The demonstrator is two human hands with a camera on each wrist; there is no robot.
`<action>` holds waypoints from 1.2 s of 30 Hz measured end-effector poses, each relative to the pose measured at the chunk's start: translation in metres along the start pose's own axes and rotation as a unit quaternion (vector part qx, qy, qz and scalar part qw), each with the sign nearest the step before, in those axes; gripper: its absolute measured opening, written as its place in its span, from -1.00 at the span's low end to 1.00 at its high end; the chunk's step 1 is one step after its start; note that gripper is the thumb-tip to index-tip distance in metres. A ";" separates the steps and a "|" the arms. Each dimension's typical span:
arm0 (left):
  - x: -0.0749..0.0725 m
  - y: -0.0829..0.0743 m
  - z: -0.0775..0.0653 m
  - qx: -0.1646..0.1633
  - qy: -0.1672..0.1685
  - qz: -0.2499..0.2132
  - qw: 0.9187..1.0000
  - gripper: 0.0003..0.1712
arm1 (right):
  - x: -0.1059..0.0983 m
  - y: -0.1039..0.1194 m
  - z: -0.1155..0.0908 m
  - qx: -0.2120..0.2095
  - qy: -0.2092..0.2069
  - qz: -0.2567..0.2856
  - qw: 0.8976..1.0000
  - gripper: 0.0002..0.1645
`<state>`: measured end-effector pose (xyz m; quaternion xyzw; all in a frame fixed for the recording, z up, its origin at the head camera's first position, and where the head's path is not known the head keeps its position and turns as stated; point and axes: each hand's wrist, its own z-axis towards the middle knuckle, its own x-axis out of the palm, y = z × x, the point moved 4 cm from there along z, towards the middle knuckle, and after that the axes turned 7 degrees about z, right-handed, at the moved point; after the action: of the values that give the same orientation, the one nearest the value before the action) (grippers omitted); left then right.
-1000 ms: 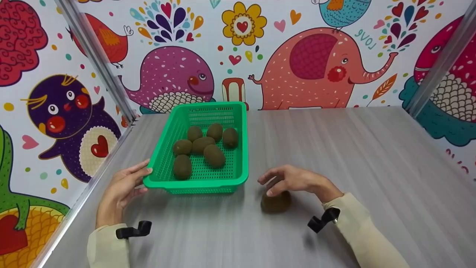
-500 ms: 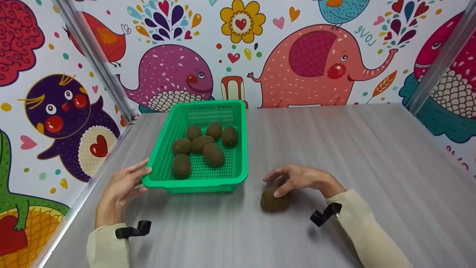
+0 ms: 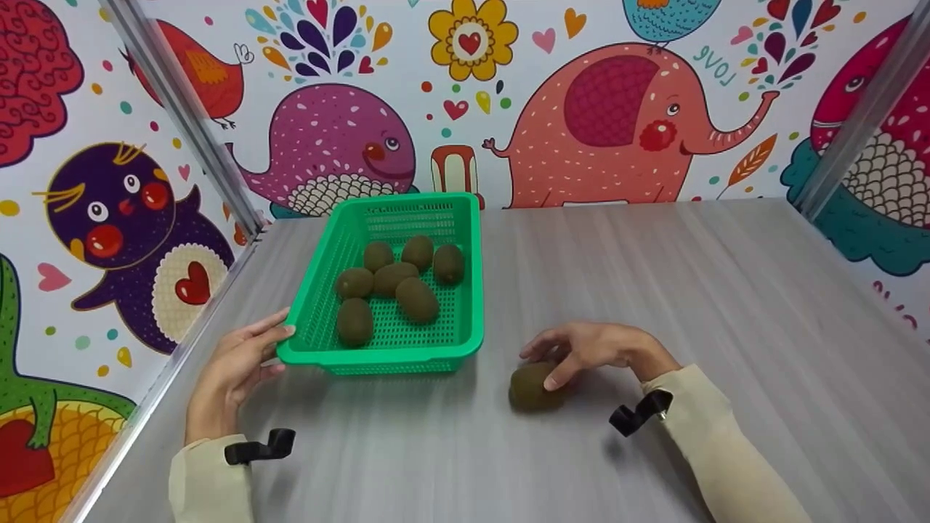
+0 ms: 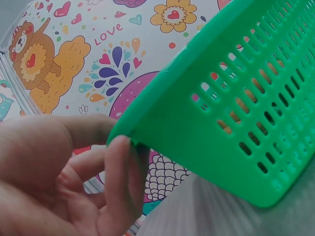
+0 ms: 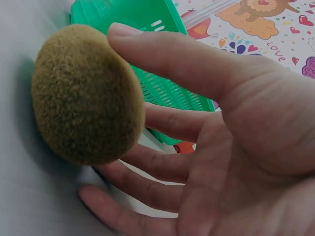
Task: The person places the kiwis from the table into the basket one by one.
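Observation:
In the head view, a green plastic basket [image 3: 407, 356] stands left of centre with several brown kiwis [image 3: 418, 299] lying in it. My left hand [image 3: 236, 370] grips its near left corner; in the left wrist view the thumb and fingers pinch the basket's rim [image 4: 147, 105]. A single kiwi [image 3: 529, 386] rests on the table, right of the basket. My right hand [image 3: 592, 352] holds this kiwi from its right side. Seen from the right wrist, the thumb lies on one side of the kiwi [image 5: 86, 98] and the fingers reach round behind it, partly hidden.
The grey wood-grain table [image 3: 654, 276] runs back to a printed cartoon wall [image 3: 603, 131]. Another printed wall [image 3: 87, 290] borders the left side, with a metal post [image 3: 182, 109] at the corner. Black wrist mounts [image 3: 639, 412] sit on both sleeves.
My right hand has shifted slightly right, its thumb coming round the near side of the loose kiwi and showing more of it. The left hand keeps its hold on the basket.

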<state>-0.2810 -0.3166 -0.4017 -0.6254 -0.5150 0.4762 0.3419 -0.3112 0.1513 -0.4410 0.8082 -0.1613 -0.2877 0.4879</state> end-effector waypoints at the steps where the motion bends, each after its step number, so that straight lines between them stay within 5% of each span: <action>1: 0.000 0.000 0.000 -0.001 0.000 0.000 1.000 -0.17 | 0.001 0.000 0.000 0.003 0.000 -0.006 1.000 -0.30; 8: -0.001 0.001 0.000 -0.003 0.001 -0.003 1.000 -0.19 | 0.004 0.001 0.001 0.010 0.001 -0.023 1.000 -0.35; 20: 0.000 0.001 0.001 -0.001 0.002 -0.008 1.000 -0.20 | 0.000 -0.004 0.002 0.019 -0.031 0.026 0.999 -0.37; 25: 0.000 0.000 -0.001 0.001 0.001 0.002 1.000 -0.19 | -0.004 -0.003 0.002 0.016 -0.047 0.114 0.992 -0.34; 36: 0.000 0.000 0.002 -0.001 0.003 0.000 1.000 -0.20 | -0.006 0.009 -0.002 -0.022 -0.044 0.288 0.956 -0.32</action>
<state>-0.2827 -0.3163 -0.4023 -0.6268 -0.5147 0.4739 0.3430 -0.3148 0.1518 -0.4302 0.7032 -0.4023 -0.1735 0.5600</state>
